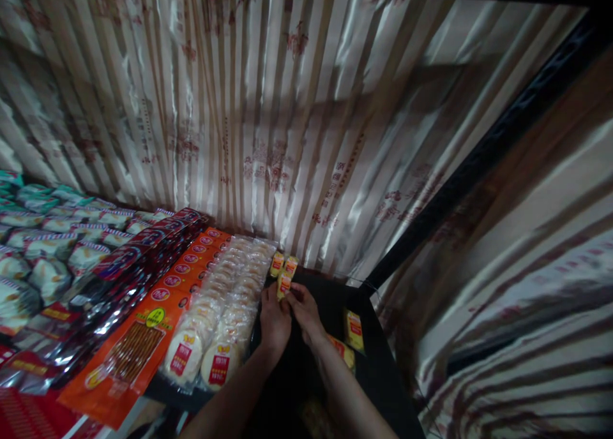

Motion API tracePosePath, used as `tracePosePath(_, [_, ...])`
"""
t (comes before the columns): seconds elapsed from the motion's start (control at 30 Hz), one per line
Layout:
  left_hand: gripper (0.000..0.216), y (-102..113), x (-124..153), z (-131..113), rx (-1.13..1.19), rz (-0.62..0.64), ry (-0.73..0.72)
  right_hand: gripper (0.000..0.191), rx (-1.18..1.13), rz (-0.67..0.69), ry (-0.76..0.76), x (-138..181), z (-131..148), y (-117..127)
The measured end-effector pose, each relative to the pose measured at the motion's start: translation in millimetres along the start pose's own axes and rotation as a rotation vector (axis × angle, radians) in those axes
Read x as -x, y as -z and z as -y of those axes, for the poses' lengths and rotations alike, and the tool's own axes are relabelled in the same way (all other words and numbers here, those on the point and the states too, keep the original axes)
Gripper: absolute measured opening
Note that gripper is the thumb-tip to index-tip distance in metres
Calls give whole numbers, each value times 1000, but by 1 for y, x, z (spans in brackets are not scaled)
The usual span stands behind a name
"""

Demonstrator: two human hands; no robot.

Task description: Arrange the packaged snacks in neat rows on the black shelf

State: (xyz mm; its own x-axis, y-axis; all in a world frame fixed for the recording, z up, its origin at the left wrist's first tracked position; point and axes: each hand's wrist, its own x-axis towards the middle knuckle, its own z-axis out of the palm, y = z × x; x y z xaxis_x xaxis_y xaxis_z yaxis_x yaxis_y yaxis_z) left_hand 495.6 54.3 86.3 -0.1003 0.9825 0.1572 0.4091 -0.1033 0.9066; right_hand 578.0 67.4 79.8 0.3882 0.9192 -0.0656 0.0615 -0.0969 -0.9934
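Observation:
Between the fingertips of both hands is a small yellow snack packet (284,286) with a red label. My left hand (274,319) is closed on its left side; my right hand (302,308) pinches it from the right. Just beyond it, two similar yellow packets (277,264) stand side by side at the back of the black tabletop (330,286). Another yellow packet (354,330) lies to the right, and one more (342,351) is partly hidden behind my right forearm.
Left of my hands run rows of clear-wrapped round white crackers (220,365). Past them lie orange bags of thin sticks (129,356), dark red packets (143,247) and several white snack bags (48,276). A pleated curtain (268,107) hangs behind; a dark pole (460,177) slants at right.

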Motion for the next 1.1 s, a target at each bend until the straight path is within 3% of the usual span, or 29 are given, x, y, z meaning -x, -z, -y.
tracePosePath(0.13, [50,-10,2,7,99,-23,-76,34,72,-77,93,-20,-6,-7])
tracePosePath(0.33, [56,-12,-2,13,151,-1,-108,26,384,-139,194,-33,-4,-16])
tracePosePath(0.5, [49,-13,-9,21,187,34,-108,16,560,-95,236,-35,-2,-24])
tracePosePath(0.83, [47,-14,-16,25,123,93,-32,16,610,-90,288,-39,-13,-25])
tracePosePath(0.97, [55,-8,-15,22,69,77,-56,18,635,-103,299,-26,-3,-16])
tracePosePath(1.1, [55,-1,-5,18,-80,100,-93,21,723,-108,343,-6,11,17])
